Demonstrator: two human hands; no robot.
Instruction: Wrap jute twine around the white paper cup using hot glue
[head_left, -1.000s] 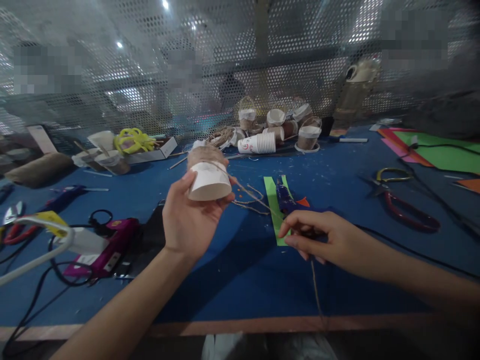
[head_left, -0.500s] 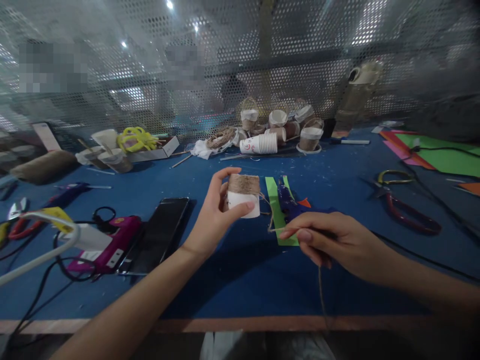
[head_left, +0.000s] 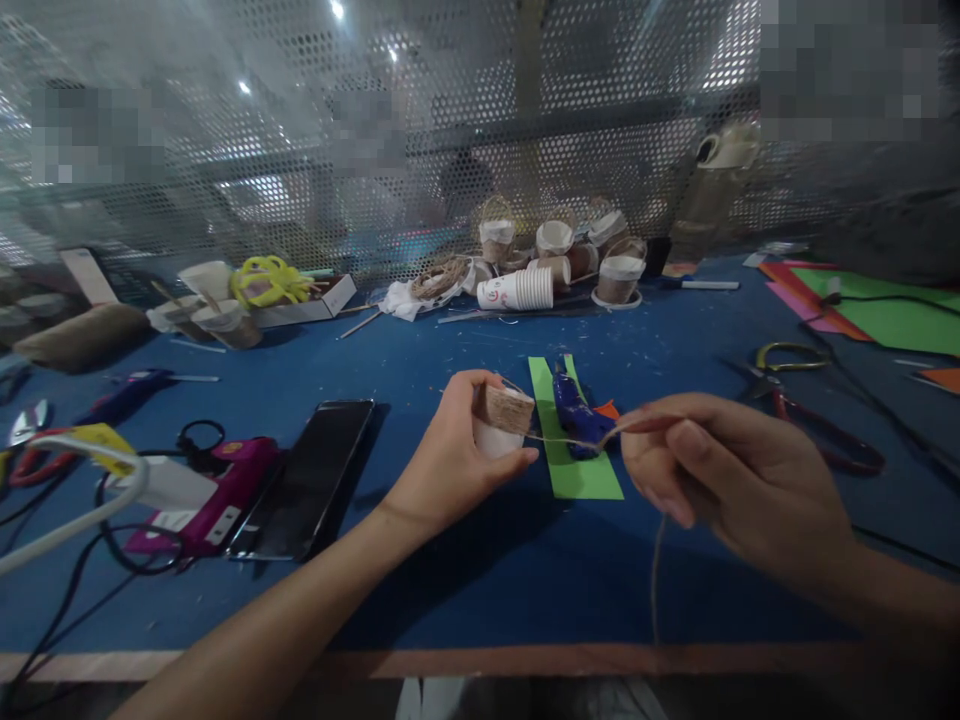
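My left hand (head_left: 457,440) is closed around a small white paper cup (head_left: 495,440), tilted, with brown twine wound about its upper part. From the cup a strand of twine (head_left: 566,440) runs nearly straight to my right hand (head_left: 720,470), which pinches it between thumb and fingers. The loose end hangs below that hand toward the table edge. Between and beyond my hands lies a blue glue gun (head_left: 577,410) on a strip of green paper (head_left: 581,480). A scrap of orange paper (head_left: 607,410) is beside the glue gun.
A phone (head_left: 315,470) and a magenta power strip (head_left: 236,490) lie at left. Red-handled scissors (head_left: 825,430) are at right. Stacked paper cups (head_left: 517,290) and several twine-wrapped cups stand along the perforated screen (head_left: 450,120). Coloured paper sheets (head_left: 885,310) lie far right.
My right hand has moved right, drawing the slack twine out straight. My left hand has tilted the cup and brought it slightly lower and to the right.
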